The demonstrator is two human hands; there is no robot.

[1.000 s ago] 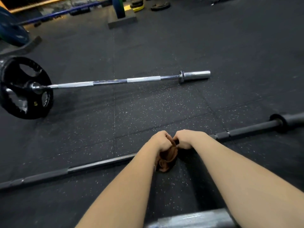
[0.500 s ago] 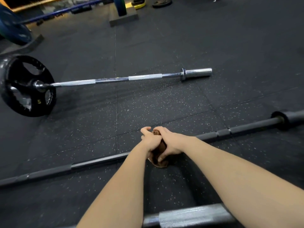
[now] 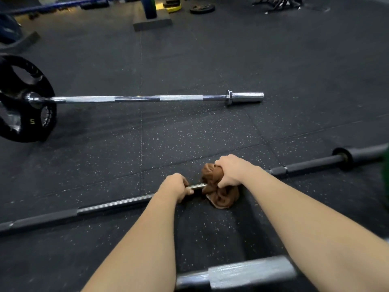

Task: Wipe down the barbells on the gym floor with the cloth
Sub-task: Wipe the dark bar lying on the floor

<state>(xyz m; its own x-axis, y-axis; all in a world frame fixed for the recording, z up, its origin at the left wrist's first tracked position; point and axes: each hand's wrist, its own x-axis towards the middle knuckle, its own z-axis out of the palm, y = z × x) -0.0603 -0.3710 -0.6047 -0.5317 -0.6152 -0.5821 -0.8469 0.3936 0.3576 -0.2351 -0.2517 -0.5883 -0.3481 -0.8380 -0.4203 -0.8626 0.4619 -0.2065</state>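
At far left, a black weight plate (image 3: 23, 100) stood on the rubber floor (image 3: 189, 131), loaded on one end of a chrome barbell (image 3: 136, 99) that ran rightward to a bare sleeve. Neither hand touched this bar.

Nearer the camera, a dark barbell (image 3: 117, 203) lay across the floor from the lower left edge to the right edge. The left hand (image 3: 175, 186) was clenched directly on its bright centre shaft, fingers curled over the top, with no cloth under it. Just to its right, the brown cloth (image 3: 219, 186) was bunched around the same shaft, its loose part resting on the floor. The right hand (image 3: 233, 171) grasped the cloth from above, closing it against the bar. Further right, the shaft continued uncovered to its end sleeve (image 3: 364, 151).

At the bottom edge, a third bar (image 3: 248, 271) lay closest to the person, untouched.

Progress assessment: wiping was under way at the middle of the dark barbell. The frame did not show which sections were already clean. The chrome barbell and the third bar probably remained to be wiped, as did the right portion of the dark barbell.
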